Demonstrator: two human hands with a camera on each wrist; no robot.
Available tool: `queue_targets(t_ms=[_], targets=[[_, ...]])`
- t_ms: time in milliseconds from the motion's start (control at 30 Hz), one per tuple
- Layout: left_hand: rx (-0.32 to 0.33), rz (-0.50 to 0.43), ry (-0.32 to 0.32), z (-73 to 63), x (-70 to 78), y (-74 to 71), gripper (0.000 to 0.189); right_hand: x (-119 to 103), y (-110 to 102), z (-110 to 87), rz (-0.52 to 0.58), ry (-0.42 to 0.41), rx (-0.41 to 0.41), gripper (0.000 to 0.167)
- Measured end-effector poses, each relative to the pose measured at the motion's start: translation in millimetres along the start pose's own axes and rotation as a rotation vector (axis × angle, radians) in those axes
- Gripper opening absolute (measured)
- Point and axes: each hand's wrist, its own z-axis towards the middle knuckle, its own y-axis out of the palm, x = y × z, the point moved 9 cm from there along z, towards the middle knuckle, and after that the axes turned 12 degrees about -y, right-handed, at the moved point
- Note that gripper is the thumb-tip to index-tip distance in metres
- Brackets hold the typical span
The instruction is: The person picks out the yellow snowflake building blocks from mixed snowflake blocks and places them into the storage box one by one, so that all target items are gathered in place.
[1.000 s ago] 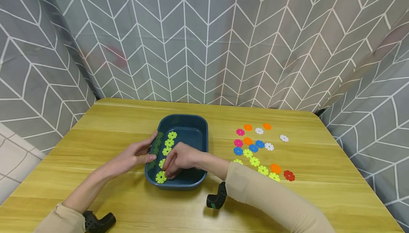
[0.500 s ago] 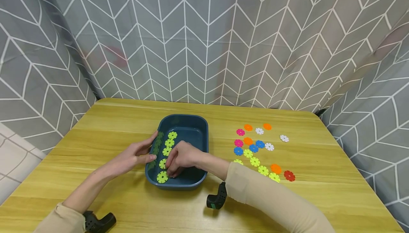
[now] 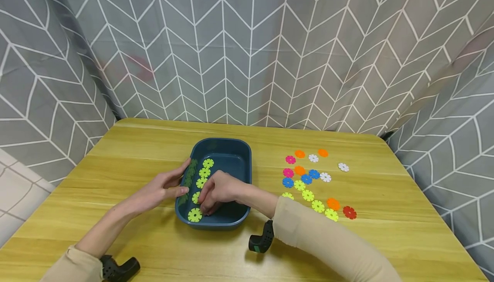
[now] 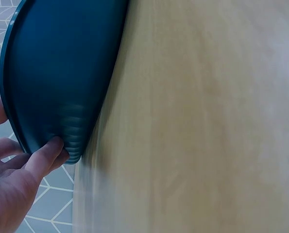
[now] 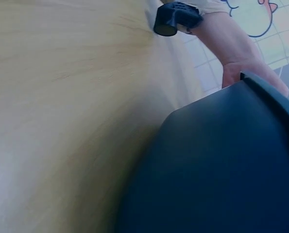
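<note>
- Your right hand (image 3: 218,192) has curled fingers, pinching the right edge of the near yellow-green disc (image 3: 194,215) inside the dark blue tray (image 3: 235,170).
- Your left hand (image 3: 164,190) grips the tray's left wall.
- Four more yellow-green discs (image 3: 204,173) continue the row away from you.
- Multicoloured discs (image 3: 306,179) lie right of the tray on the counter (image 3: 143,157).

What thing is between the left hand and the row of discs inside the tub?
The head view shows the dark blue tub's left wall, with greenish reflections, between the left hand and the notched yellow-green discs.
</note>
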Motion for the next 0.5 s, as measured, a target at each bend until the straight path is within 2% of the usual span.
queue_targets(t_ms=[200,500], targets=[[0.003,0.001,-0.003,0.2,-0.1,-0.3,0.076,-2.2,0.6,0.1,0.025,-0.008,-0.016,0.013],[0.003,0.004,-0.004,0.7,0.1,-1.0,0.076,-4.6,-0.1,-0.6,0.004,0.001,-0.037,0.013]])
